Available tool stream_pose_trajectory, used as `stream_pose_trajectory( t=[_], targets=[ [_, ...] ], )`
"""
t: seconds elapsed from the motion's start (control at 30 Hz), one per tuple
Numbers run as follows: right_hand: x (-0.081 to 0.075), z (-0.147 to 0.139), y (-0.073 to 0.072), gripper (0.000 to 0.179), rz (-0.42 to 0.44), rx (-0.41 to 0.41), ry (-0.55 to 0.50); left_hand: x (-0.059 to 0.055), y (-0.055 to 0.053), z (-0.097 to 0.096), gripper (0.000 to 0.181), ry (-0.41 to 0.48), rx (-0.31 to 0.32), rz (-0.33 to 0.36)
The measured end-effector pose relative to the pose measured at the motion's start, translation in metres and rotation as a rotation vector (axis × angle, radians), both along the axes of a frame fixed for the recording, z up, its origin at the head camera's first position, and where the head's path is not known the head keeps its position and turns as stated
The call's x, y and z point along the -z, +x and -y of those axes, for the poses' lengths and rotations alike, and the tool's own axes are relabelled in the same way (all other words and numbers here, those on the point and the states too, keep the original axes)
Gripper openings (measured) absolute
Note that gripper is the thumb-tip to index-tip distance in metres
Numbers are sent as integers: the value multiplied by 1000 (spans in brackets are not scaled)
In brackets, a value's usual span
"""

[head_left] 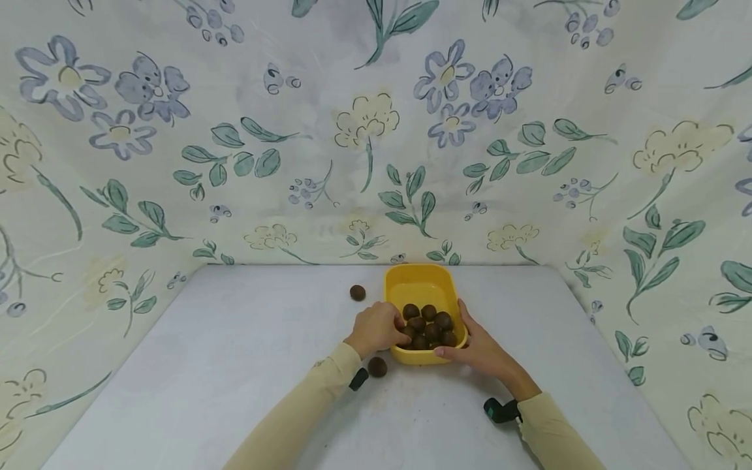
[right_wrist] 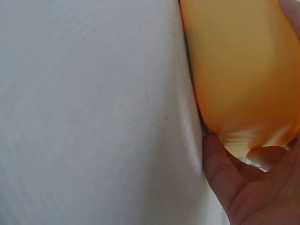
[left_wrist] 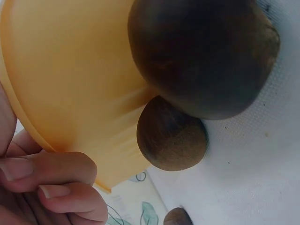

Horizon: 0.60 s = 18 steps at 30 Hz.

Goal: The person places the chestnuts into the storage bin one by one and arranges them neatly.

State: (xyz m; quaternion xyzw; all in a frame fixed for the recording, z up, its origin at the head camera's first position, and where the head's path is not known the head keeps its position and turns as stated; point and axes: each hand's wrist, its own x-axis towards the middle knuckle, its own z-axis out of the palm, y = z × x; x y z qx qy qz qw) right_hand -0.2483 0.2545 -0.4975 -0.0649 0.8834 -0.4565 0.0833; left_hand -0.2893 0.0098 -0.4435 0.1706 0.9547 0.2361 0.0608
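A yellow plastic container (head_left: 420, 277) stands on the white table, with several brown chestnuts (head_left: 431, 331) gathered in its near half. My left hand (head_left: 376, 326) reaches over the container's left rim, thumb and forefinger about a chestnut at that side. Its other fingers curl outside the wall in the left wrist view. My right hand (head_left: 478, 346) grips the near right corner, thumb at the front and fingers along the right side. Outside the container, one chestnut (head_left: 358, 292) lies to the far left and another (head_left: 378, 367) lies below my left wrist. The left wrist view also shows a smaller-looking chestnut (left_wrist: 172, 136) close to the wall.
The white table (head_left: 264, 339) extends to both sides of the container. A flower-printed cloth (head_left: 317, 150) hangs behind the table and along its sides. Small dark wrist cameras (head_left: 501, 410) sit at both cuffs.
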Motion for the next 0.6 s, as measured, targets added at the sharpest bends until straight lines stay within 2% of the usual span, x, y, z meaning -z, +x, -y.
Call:
stream_pose_trajectory(
  t=[0.6],
  targets=[
    [-1,1,0,128,18,17,24,3,-5,-5,24,-24,-19,0]
  ],
)
